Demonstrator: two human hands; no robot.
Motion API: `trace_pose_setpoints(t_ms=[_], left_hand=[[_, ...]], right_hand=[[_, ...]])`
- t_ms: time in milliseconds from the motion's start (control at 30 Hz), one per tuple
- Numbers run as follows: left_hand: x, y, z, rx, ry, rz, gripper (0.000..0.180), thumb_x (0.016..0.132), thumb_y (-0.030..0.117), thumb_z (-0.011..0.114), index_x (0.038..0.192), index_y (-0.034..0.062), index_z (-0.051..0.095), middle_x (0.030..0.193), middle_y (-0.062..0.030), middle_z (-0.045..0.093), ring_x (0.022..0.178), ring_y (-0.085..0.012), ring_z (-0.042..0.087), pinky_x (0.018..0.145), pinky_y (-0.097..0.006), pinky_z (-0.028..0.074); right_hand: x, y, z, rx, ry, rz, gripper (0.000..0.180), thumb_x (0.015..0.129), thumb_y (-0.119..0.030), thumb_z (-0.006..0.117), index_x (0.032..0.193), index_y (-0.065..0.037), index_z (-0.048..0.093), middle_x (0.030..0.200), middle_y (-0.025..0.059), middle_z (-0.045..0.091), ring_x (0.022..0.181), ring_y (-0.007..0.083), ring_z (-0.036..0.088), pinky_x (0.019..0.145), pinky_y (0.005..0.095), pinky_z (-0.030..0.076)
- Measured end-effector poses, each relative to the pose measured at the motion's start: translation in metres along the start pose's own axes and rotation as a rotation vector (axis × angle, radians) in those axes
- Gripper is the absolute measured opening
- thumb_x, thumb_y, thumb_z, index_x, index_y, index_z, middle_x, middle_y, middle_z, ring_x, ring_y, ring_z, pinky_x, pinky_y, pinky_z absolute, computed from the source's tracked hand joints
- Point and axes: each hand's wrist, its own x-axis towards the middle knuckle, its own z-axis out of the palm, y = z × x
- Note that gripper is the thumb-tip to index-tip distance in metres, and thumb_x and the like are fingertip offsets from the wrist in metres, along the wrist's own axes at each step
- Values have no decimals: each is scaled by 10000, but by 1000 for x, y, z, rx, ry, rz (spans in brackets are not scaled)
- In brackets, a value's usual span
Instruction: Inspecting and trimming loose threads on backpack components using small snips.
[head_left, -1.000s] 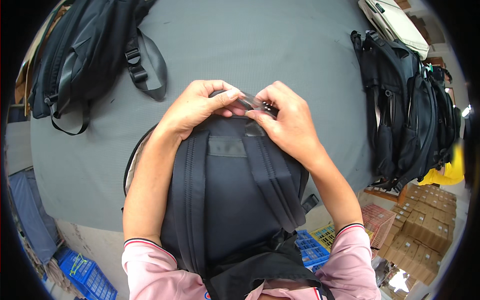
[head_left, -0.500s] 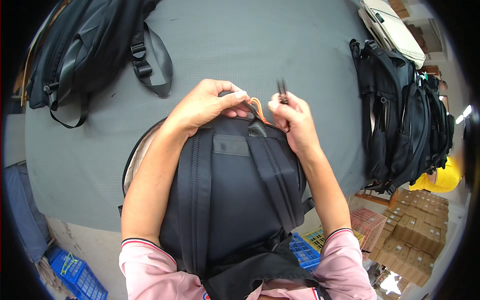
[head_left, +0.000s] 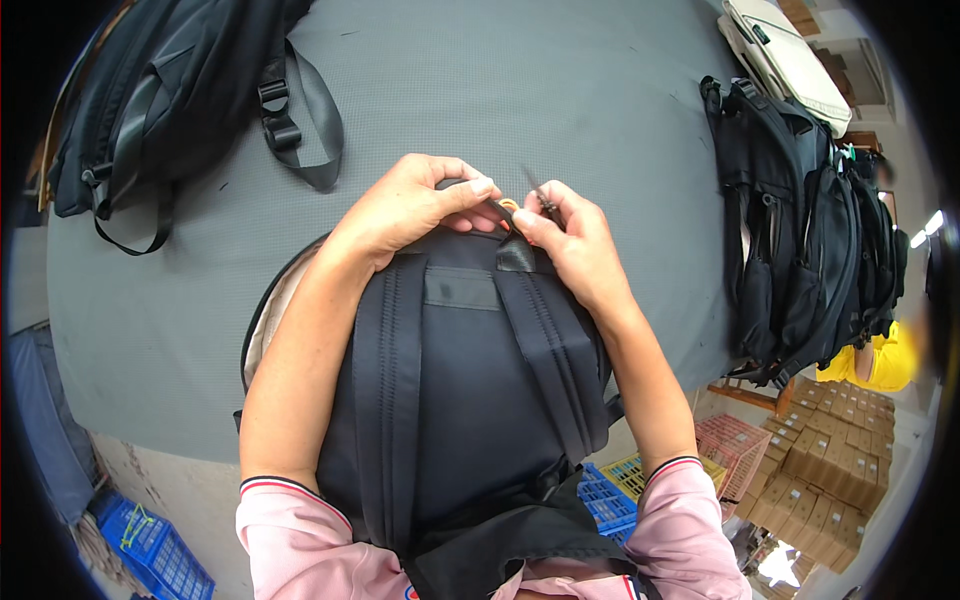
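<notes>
Pinching the top of a black backpack

Black backpack [head_left: 470, 400] lies straps-up at the near edge of the grey worktop [head_left: 560, 90]. Left hand [head_left: 405, 205] presses its top edge, fingers together on the fabric. Right hand [head_left: 570, 245] has its fingers clamped on a thin dark tool [head_left: 540, 195] beside an orange tab [head_left: 509, 205]. Bag looks soft, floppy, probably light; best gripped by straps or top seam. More black bags [head_left: 810, 240] stacked right.

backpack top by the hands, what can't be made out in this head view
- Head view: the small dark thing at the right hand fingertips is too small to name.
- The orange bit is mostly covered by the left hand.
- The backpack front faces down on the table, hidden.
- Its lower end is cut off by the picture's bottom edge.
</notes>
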Motion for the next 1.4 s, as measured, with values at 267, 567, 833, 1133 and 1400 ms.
trace_pose_setpoints(t_ms=[267, 567, 833, 1133, 1400], left_hand=[[-1, 2, 0, 8, 0, -19, 259, 915, 215, 581, 999, -26, 628, 885, -118, 685, 818, -124, 636, 757, -228, 494], [0, 3, -2, -14, 38, -50, 169, 808, 75, 578, 942, -6, 644, 841, -104, 662, 758, -111, 632, 691, -218, 498], [0, -1, -1, -19, 61, -8, 169, 785, 25, 562, 927, 16, 653, 816, -83, 652, 705, -95, 616, 653, -214, 498], [-1, 0, -3, -2, 25, -23, 181, 812, 36, 542, 954, -8, 646, 880, -65, 647, 717, -79, 598, 719, -213, 491], [-4, 7, -2, -79, -45, 18, 302, 787, 19, 584, 1085, -8, 627, 855, -107, 665, 822, -139, 654, 746, -232, 515]], right_hand=[[-6, -3, -3, 164, 83, -95, 127, 869, -111, 617, 932, -20, 553, 794, -11, 553, 749, 61, 522, 694, 222, 440], [-19, 12, -30, -252, 114, -324, 207, 763, -50, 660, 961, -13, 609, 884, 56, 544, 726, 137, 509, 645, 265, 429], [-4, -13, -41, -592, -187, -509, 241, 751, -51, 672, 987, -80, 632, 928, 60, 578, 756, 213, 597, 651, 337, 479], [1, -12, -40, -706, -166, -650, 263, 723, 4, 677, 977, -64, 669, 789, 73, 539, 645, 203, 531, 572, 318, 429], [-15, -6, -40, -262, 40, -429, 211, 755, -40, 687, 960, -56, 638, 854, 49, 564, 776, 137, 576, 613, 246, 450]])
